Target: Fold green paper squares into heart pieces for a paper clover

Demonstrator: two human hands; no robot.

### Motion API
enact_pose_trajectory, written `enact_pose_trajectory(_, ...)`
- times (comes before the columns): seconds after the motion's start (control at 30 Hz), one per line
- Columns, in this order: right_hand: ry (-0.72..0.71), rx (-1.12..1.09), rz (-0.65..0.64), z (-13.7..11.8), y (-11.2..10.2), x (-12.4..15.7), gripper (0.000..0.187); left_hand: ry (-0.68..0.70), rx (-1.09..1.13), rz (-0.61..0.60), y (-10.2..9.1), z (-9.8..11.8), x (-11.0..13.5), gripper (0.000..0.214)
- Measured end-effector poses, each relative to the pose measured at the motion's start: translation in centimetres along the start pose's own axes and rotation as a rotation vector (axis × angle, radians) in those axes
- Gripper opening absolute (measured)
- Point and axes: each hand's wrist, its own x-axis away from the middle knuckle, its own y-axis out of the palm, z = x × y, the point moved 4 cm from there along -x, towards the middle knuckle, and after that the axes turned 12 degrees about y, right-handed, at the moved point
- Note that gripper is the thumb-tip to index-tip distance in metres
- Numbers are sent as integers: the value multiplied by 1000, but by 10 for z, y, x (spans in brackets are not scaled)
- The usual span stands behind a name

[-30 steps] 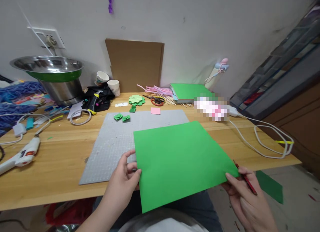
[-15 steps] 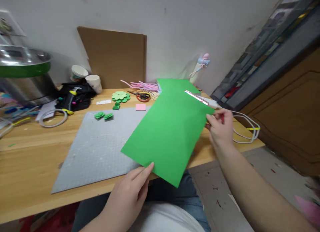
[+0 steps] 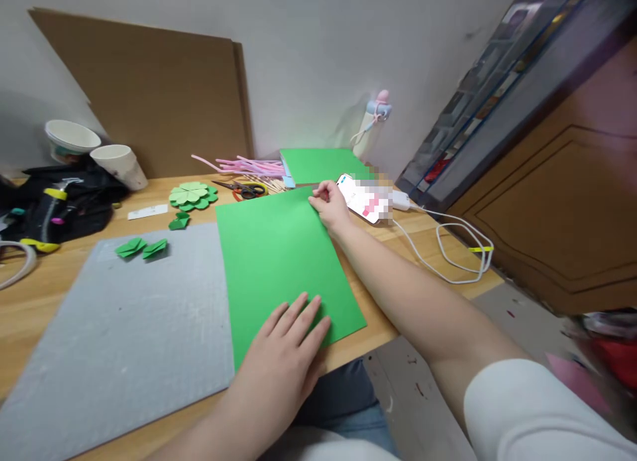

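Note:
A large sheet of green paper (image 3: pixel 279 255) lies over the right part of the grey cutting mat (image 3: pixel 134 322) and onto the wooden table. My left hand (image 3: pixel 286 351) rests flat on its near end, fingers spread. At the far right corner, the curled fingers of my right hand (image 3: pixel 329 207) pinch the paper's edge; something small and reddish shows inside them, too hidden to name. Two folded green paper pieces (image 3: pixel 142 247) sit on the mat, with another green piece (image 3: pixel 179 221) at its far edge. Behind is a layered green paper flower (image 3: pixel 193 194).
A lit phone (image 3: pixel 361 199) lies right of my right hand, its white cable (image 3: pixel 438 275) looping nearby. Farther back are scissors (image 3: pixel 246 189), pink stems (image 3: pixel 249 166), more green paper (image 3: pixel 323 162) and cardboard (image 3: pixel 164 96). Paper cups (image 3: pixel 119 166) and a glue gun (image 3: pixel 47 219) stand left.
The green sheet has come down from a tilted, lifted position to lie flat. My left hand has moved from its near edge onto its surface. The pink square is no longer visible.

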Motion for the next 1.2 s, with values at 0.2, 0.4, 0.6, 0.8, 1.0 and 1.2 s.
enact_pose_trajectory(0.2, 16, -10, -45, 2, 16, -11, 23, -53, -9, -22, 12, -6, -11, 46)
enact_pose_trajectory(0.4, 31, -11, -37, 3, 20, -13, 24, -32, -53, -78, 12, -6, -15, 42)
enact_pose_trajectory(0.6, 24, 26, 11, 12, 16, -2, 23, -1, -68, -57, 10, -5, -10, 38)
enact_pose_trajectory(0.8, 20, 97, -33, 9, 16, 8, 21, -3, -50, -26, 16, -4, -5, 41)
enact_pose_trajectory(1.0, -11, 251, -246, -3, 1, 45, 20, 29, -113, -50, 21, -4, -1, 47)
enact_pose_trajectory(1.2, -58, 361, -346, 1, -26, 67, 16, 130, -172, 1, 25, 18, -2, 47)
